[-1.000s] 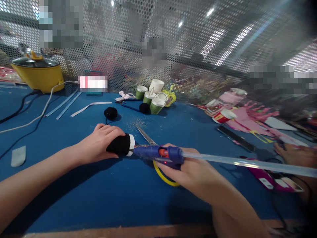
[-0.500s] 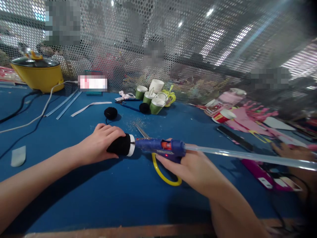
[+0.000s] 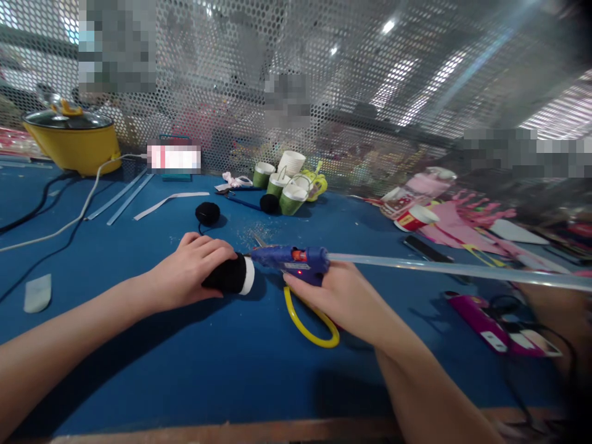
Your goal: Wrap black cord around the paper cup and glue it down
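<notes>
My left hand is closed round a cup wrapped in black yarn, lying on its side with its white rim to the right. In my right hand is a blue hot glue gun with a small red light lit. A long clear glue stick sticks out of its back. The gun's nozzle is at the black wrapping near the rim; I cannot tell whether it touches. Beneath the gun lie scissors with yellow handles, partly hidden. A black yarn ball sits behind my left hand.
Several green-wrapped cups stand at the back before a perforated metal screen. A yellow pot is at the far left, with cables nearby. On the right are a purple power strip and pink pieces. White strips lie left.
The glue gun in my right hand has moved left and slightly up, its nozzle passing from the cup's white rim to the black wrapping. My left hand holds the cup nearly in place.
</notes>
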{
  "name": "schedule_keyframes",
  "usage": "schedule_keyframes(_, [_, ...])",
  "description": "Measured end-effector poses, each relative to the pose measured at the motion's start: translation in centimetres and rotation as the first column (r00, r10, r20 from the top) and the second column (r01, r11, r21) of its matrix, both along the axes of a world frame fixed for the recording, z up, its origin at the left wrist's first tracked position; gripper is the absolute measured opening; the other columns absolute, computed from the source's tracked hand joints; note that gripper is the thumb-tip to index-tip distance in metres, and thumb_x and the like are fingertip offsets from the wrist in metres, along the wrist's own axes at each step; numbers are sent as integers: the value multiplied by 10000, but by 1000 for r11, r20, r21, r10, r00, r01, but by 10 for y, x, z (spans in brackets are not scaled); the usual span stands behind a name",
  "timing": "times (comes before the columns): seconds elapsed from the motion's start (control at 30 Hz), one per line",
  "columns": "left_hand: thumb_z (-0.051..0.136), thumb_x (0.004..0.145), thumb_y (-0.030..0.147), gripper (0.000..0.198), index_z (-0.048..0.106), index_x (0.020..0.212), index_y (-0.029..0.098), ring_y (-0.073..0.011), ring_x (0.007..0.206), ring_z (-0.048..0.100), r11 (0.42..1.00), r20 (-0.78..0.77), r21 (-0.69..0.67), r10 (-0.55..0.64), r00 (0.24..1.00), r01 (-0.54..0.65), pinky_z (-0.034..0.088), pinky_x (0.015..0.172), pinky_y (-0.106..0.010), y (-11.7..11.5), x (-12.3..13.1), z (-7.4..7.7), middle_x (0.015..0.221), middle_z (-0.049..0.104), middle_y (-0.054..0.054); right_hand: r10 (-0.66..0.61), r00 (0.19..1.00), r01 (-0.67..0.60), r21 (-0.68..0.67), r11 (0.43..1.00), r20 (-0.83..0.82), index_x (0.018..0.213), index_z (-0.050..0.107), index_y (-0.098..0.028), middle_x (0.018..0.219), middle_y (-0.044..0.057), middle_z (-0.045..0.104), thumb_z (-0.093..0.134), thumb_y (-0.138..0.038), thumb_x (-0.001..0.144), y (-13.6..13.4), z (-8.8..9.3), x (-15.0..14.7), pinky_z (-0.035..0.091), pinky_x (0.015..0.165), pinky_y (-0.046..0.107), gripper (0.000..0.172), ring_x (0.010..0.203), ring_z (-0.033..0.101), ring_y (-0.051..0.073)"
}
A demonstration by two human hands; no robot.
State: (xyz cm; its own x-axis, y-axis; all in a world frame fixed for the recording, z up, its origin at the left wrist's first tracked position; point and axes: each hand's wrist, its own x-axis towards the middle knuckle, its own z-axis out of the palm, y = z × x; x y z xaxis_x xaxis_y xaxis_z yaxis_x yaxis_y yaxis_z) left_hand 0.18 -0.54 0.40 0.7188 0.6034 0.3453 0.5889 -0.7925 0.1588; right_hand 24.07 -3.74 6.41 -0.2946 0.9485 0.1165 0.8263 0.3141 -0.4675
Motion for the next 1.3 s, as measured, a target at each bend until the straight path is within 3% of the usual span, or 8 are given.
schedule_keyframes(0.23, [693,695,261,532,395,1130,193,-265,1039,514,1000,8,4,12,1000,-12,287,862,-395,1,1,-1,1173,544,-97,-168,955,89,-303,949,-246,529,471,-180,409,-43,474,572,-371,727,9,1,3,368,420,230,293,365,440,84])
schedule_keyframes(0.4, [713,664,229,550,412,1122,186,-286,1040,510,1000,7,21,23,1000,-23,300,866,-420,0,2,-1,1189,517,-118,-337,811,246,-244,938,-478,651,545,-154,568,-2,582,653,-352,663,43,-18,23,410,488,233,226,502,522,103])
schedule_keyframes(0.63, [724,654,231,575,420,1139,181,-296,1004,517,997,-6,66,28,1000,-28,323,850,-444,2,2,-2,1128,517,-126,-432,884,402,-183,897,-177,550,507,-167,487,25,560,539,-342,783,83,-51,39,394,459,252,293,414,490,102])
schedule_keyframes(0.8, [703,677,224,557,421,1156,183,-291,1022,508,993,5,119,-17,1000,17,311,868,-446,-1,3,-1,1136,516,-129,-432,899,423,-108,900,-79,483,487,-185,451,30,510,593,-275,753,93,-54,37,390,515,278,303,510,537,154])
schedule_keyframes(0.93, [671,705,228,519,430,1163,197,-287,1022,502,986,22,158,-49,999,45,311,876,-443,-4,5,0,1153,512,-130,-339,936,336,-52,941,-99,575,577,-160,700,87,612,584,-298,773,82,-39,15,407,657,271,242,773,575,179])
schedule_keyframes(1.03, [658,719,231,512,428,1176,197,-286,1027,492,979,16,181,-94,995,90,316,872,-445,-7,7,0,1159,509,-136,-182,970,150,-193,970,-160,654,665,-175,748,61,662,464,-519,804,66,-30,-12,424,664,259,426,719,581,150])
schedule_keyframes(1.13, [648,726,198,497,440,1177,197,-293,1041,481,970,-9,208,-130,991,129,314,871,-460,-11,8,2,1169,503,-144,-48,916,-154,-458,876,-399,701,686,-167,798,60,675,352,-640,789,53,-28,-33,424,713,269,585,751,580,148])
schedule_keyframes(1.3, [612,741,120,448,483,1159,219,-296,1065,468,965,-27,229,-123,992,126,309,888,-471,-17,11,6,1205,481,-147,-129,731,-329,-512,793,-670,676,658,-159,690,7,637,553,-586,697,46,-35,-43,407,651,246,440,664,547,113])
